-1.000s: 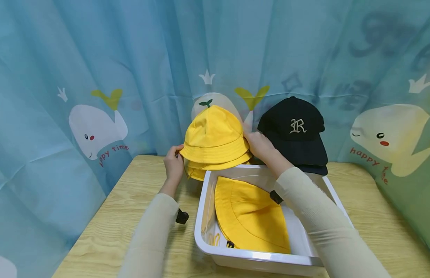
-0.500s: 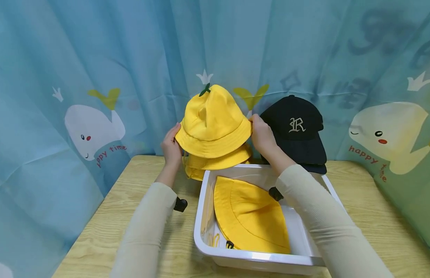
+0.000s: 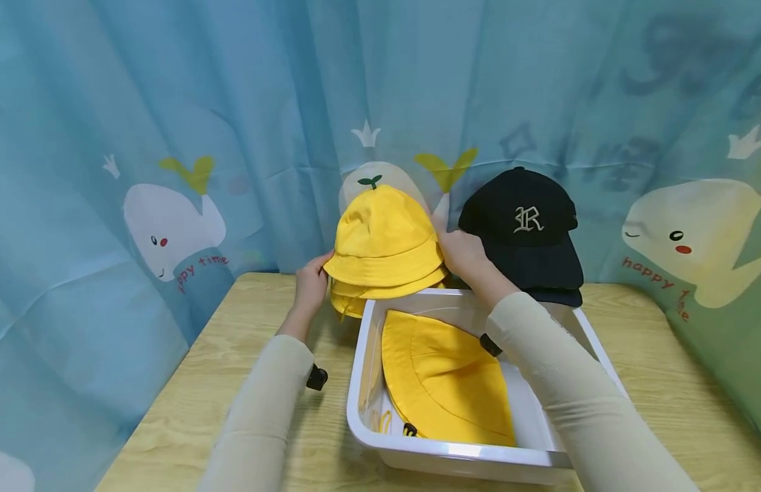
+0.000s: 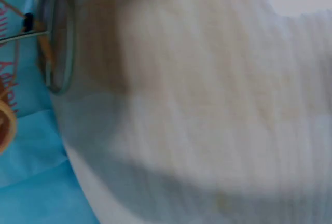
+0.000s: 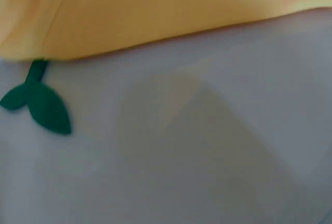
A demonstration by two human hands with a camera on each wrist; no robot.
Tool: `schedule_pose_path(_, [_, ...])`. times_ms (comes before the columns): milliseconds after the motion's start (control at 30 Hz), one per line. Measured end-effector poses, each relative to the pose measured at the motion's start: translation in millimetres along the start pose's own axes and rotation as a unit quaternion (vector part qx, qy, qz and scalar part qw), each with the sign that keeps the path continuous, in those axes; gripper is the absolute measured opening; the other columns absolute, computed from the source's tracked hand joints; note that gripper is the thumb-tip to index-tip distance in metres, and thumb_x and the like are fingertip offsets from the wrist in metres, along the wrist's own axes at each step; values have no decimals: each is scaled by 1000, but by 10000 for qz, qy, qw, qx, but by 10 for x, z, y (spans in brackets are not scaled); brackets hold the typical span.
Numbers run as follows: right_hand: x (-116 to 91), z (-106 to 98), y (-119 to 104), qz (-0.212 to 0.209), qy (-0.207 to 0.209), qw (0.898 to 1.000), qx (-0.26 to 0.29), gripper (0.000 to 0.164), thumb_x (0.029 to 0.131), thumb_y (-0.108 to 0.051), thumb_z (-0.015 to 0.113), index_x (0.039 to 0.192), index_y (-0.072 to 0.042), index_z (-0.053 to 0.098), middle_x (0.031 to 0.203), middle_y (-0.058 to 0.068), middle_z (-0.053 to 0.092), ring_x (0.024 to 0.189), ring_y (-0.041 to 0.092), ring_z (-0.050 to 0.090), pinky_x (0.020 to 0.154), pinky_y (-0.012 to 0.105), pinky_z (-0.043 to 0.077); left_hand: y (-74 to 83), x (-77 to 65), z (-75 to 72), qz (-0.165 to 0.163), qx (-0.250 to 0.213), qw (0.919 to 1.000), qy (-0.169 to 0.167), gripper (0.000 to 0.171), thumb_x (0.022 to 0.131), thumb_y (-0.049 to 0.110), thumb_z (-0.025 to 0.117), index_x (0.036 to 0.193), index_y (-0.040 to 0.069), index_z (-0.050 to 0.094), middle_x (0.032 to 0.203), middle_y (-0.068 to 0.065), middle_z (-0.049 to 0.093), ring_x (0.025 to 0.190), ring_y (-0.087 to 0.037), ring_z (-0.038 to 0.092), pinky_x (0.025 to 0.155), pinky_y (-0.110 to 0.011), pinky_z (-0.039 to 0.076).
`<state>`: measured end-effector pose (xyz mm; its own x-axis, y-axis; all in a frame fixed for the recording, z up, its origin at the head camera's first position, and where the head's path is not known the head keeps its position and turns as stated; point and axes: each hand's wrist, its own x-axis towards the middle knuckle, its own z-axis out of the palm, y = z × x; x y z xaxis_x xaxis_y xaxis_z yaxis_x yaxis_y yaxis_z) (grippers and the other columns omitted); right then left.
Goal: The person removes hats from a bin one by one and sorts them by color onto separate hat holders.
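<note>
A yellow bucket hat (image 3: pixel 383 236) with a green sprout (image 3: pixel 370 182) on its crown sits over other yellow hats (image 3: pixel 349 307), their brims stacked closely. My left hand (image 3: pixel 310 285) pinches its brim on the left side. On the opposite side my right hand (image 3: pixel 463 254) grips the brim, fingers partly hidden behind the fabric. The right wrist view catches the crown's yellow cloth (image 5: pixel 171 11) and the sprout's leaves (image 5: pixel 46 105). In the left wrist view, blurred wood fills most of the picture, with a metal wire ring (image 4: pixel 65 42) at upper left.
A white bin (image 3: pixel 355 403) stands in front of the stack, holding a folded yellow hat (image 3: pixel 448 383) with a cord and black toggle. Black caps (image 3: pixel 518 225), the top one marked "R", are stacked behind its right side. A blue curtain (image 3: pixel 263 102) hangs behind the wooden table (image 3: pixel 189 403).
Both hands raised the sprout hat above the stack, tilting it, between one second and half a second ago. Since then they have lowered it back onto the other yellow hats.
</note>
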<state>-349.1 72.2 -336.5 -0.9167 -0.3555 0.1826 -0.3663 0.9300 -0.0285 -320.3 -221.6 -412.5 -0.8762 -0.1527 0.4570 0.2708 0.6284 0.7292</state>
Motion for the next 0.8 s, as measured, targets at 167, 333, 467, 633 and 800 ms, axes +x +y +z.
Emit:
schedule_pose_path(167, [2,8,0,-192,-594,9979,-161,9,94,-6,47,95,-6,56,86,14,61,74,27,59,65,40,51,-60,-74,48,-317,-86,9992,-227,30,97,5,48,124,3,61,124,-18,61,116,-35,56,98,-44,46])
schedule_pose_path(333, [-25,-48,3,-248,-649,9976,37,9,94,-5,46,90,-7,54,80,11,58,71,26,56,63,35,47,-16,-68,40,-570,-356,9970,-374,30,97,8,50,124,4,61,124,-17,60,116,-34,56,97,-43,46])
schedule_pose_path(467, [-61,-76,9,-243,-620,9973,322,8,95,-5,46,90,-6,53,76,10,55,71,26,54,62,33,45,111,-12,-79,-726,-547,9905,-1029,37,94,2,49,131,1,54,132,-19,55,118,-34,54,93,-42,49])
schedule_pose_path(633, [-92,-126,6,-273,-602,9951,738,7,96,-4,47,95,-3,54,78,12,53,74,28,55,67,34,45,292,77,-359,-651,36,9683,-2413,52,88,-5,46,140,-3,41,138,-23,48,100,-32,61,68,-30,52])
schedule_pose_path(800, [-126,-310,-27,-414,-1044,9914,677,10,88,3,52,96,-1,55,76,10,49,73,26,52,63,31,42,523,174,-691,-308,826,9452,-3142,55,82,-5,43,137,-6,44,130,-28,52,51,-14,36,50,-26,32])
